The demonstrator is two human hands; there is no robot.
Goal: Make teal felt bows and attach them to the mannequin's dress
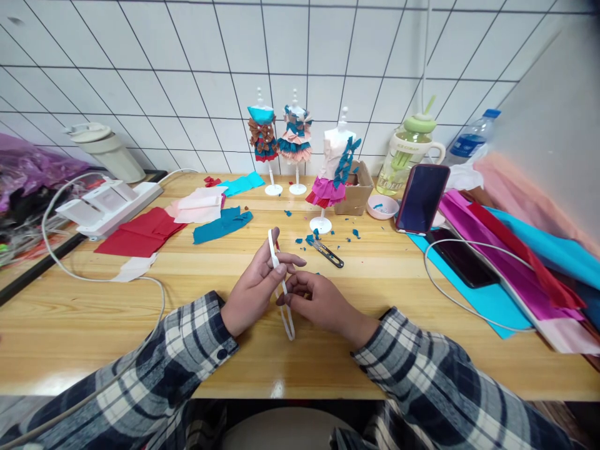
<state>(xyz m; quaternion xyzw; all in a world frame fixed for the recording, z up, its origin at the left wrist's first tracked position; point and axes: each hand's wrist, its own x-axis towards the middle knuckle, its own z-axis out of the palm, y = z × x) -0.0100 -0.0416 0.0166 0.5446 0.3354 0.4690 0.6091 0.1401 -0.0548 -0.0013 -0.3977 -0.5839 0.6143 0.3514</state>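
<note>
Head view shows me, at far left, a crinkled purple plastic bag (37, 165), a cream tumbler (112, 153) and a boxy white power strip (122, 206); a thin cable (44, 219) loops past it over the wood-grained table (84, 337) and crosses my left sleeve (180, 350), in the way there. Next I see flat cloth: a folded red sheet (140, 234), pale pink layers (201, 206) and a ragged teal strip (222, 225).

At the middle, my left hand (255, 284) pinches a narrow, smooth white loop (291, 328), its upper end poking above the thumb. From there it slants down to my right hand (323, 303), whose thumb and fingers close on it lower; the rounded bottom end hangs below them. Three slim dress forms (295, 140) in ruffled scraps stand behind, and thread snips (332, 255) lie just beyond the fingers among torn teal bits (355, 234).

Rightward come a cardboard box (357, 201), a shallow pink bowl (380, 214), a clear jug (391, 178), an upright phone (422, 200), a glossy black phone (464, 259) lying flat and a smooth magenta sheet (487, 250).
</note>
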